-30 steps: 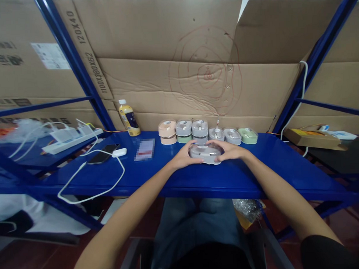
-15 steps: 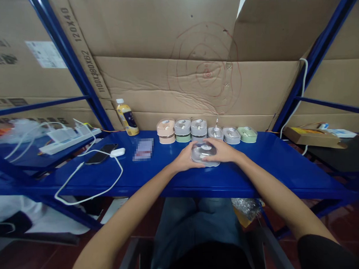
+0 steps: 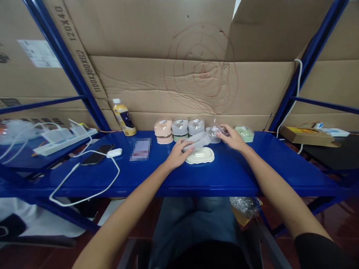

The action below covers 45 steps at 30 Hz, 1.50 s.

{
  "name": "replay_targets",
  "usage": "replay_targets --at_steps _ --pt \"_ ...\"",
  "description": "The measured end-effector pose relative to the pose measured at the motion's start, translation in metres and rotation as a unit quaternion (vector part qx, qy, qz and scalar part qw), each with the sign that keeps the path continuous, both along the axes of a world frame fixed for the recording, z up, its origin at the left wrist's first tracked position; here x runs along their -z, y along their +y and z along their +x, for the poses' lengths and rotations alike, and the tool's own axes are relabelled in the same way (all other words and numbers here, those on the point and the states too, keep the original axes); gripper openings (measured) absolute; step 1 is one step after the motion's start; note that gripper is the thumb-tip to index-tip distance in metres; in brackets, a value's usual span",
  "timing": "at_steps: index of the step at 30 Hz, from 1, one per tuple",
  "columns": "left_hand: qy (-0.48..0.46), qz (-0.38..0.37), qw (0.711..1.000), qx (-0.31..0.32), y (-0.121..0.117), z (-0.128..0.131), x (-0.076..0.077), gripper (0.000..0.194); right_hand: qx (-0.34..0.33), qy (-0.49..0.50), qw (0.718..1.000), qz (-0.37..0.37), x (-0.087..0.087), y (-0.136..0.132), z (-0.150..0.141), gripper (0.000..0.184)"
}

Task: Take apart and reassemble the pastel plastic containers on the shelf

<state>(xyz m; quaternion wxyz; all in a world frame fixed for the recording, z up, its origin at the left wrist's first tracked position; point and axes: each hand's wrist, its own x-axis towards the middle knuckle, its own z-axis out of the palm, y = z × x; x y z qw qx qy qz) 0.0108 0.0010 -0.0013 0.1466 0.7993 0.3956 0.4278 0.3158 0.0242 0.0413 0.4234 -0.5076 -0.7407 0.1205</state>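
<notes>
My left hand [image 3: 178, 153] grips a grey plastic box body [image 3: 199, 141], held tilted above the table. Under it lies a cream-coloured oval plastic piece [image 3: 200, 155] with a raised middle, flat on the blue tabletop. The fingers of my right hand [image 3: 233, 138] are closed on a clear plastic lid [image 3: 219, 129], lifted in front of the row of boxes. Behind my hands stand small rounded boxes with clear lids: a peach stack [image 3: 163, 131], a grey-and-green stack [image 3: 180, 129], a grey stack [image 3: 196, 127] and a green box [image 3: 244, 134]. My right hand partly covers the grey ones between.
On the left of the blue table [image 3: 157, 178] lie a dark phone [image 3: 97, 154], a white cable with a white plug [image 3: 114, 153] and a blurred packet [image 3: 140, 149]. A yellow bottle [image 3: 124, 118] stands by the cardboard wall [image 3: 136, 81]. An open carton [image 3: 309, 137] sits at right.
The box held between both hands has come apart. My right hand has moved right with the clear lid, my left hand holds the grey body, and the cream piece now shows on the table.
</notes>
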Motion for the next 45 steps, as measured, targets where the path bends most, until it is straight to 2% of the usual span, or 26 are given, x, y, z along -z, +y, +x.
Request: replay_targets --at_steps 4,7,9,12,15,18,21,25,27,30,36,40,45 --pt "-0.100 0.037 0.986 -0.128 0.006 -0.005 -0.003 0.040 -0.003 0.019 1.000 0.015 -0.004 -0.004 -0.001 0.059" --pt "-0.105 0.048 0.980 -0.161 0.005 -0.007 -0.004 0.040 -0.002 0.025 0.999 0.023 -0.005 -0.004 -0.001 0.055" --pt "-0.075 0.057 0.985 -0.144 0.003 -0.007 -0.003 0.038 0.000 0.028 0.999 0.027 -0.005 -0.003 -0.001 0.054" --pt "0.007 0.053 0.997 -0.064 -0.003 -0.004 0.000 0.038 -0.016 0.025 0.999 0.033 -0.004 -0.004 -0.002 0.058" --pt "0.080 0.026 0.996 0.019 -0.009 0.000 0.003 0.042 -0.080 -0.002 0.996 0.049 -0.004 -0.008 -0.007 0.066" --pt "0.100 0.005 0.993 0.055 -0.012 0.002 0.004 0.047 -0.165 -0.050 0.984 0.055 -0.002 -0.011 -0.015 0.074" --pt "0.085 -0.016 0.995 0.054 -0.010 0.005 0.004 0.063 -0.221 -0.102 0.970 0.026 0.002 -0.012 -0.028 0.078" --pt "0.039 -0.064 0.996 0.046 -0.006 0.009 0.006 0.108 -0.244 -0.148 0.958 0.022 0.004 -0.013 -0.044 0.081" --pt "0.022 -0.080 0.995 0.061 -0.005 0.013 0.007 0.122 -0.244 -0.175 0.953 0.034 0.004 -0.014 -0.050 0.085" --pt "0.030 -0.079 0.994 0.072 -0.008 0.018 0.008 0.126 -0.243 -0.199 0.949 0.038 0.003 -0.015 -0.055 0.088" --pt "0.050 -0.068 0.993 0.078 -0.010 0.019 0.009 0.129 -0.257 -0.218 0.941 0.035 0.003 -0.017 -0.056 0.083" --pt "0.047 -0.094 0.991 0.081 -0.008 0.016 0.008 0.132 -0.248 -0.210 0.945 0.028 0.010 -0.019 -0.055 0.090" --pt "0.047 -0.103 0.990 0.081 -0.009 0.014 0.005 0.125 -0.227 -0.209 0.951 0.006 0.016 -0.022 -0.054 0.097"
